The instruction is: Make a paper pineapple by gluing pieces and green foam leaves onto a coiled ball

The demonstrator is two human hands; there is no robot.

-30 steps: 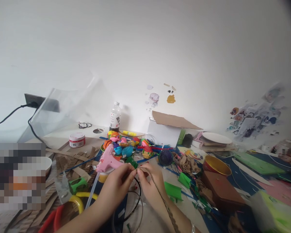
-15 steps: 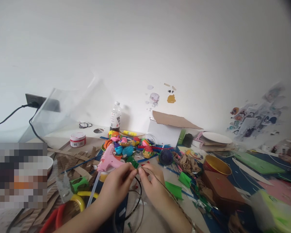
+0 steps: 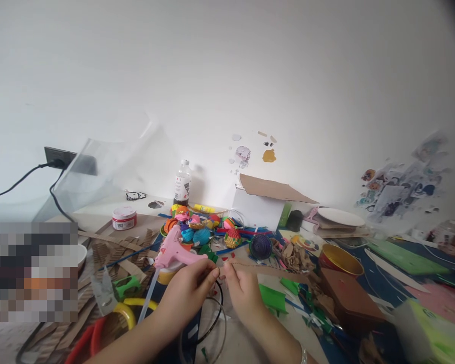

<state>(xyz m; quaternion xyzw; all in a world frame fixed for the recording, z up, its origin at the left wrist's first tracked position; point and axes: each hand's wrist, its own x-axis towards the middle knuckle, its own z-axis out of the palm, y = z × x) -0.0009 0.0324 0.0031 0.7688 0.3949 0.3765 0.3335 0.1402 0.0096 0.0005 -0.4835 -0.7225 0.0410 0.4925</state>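
Note:
My left hand and my right hand meet at the fingertips low in the middle of the view. Both pinch one end of a thin brown corrugated cardboard strip, which stretches out to the right above the table. A pink glue gun lies just beyond my left hand. Wire rings lie on the table beneath my hands.
Colourful paper balls are piled behind the glue gun, with a bottle and an open white box by the wall. A gold bowl, brown box, green paper scraps, cardboard strips and a red-lidded jar surround my hands.
The cardboard strip, which trailed down along my right forearm, now swings out to the right and lies nearly level. Both hands stay pinched at its end.

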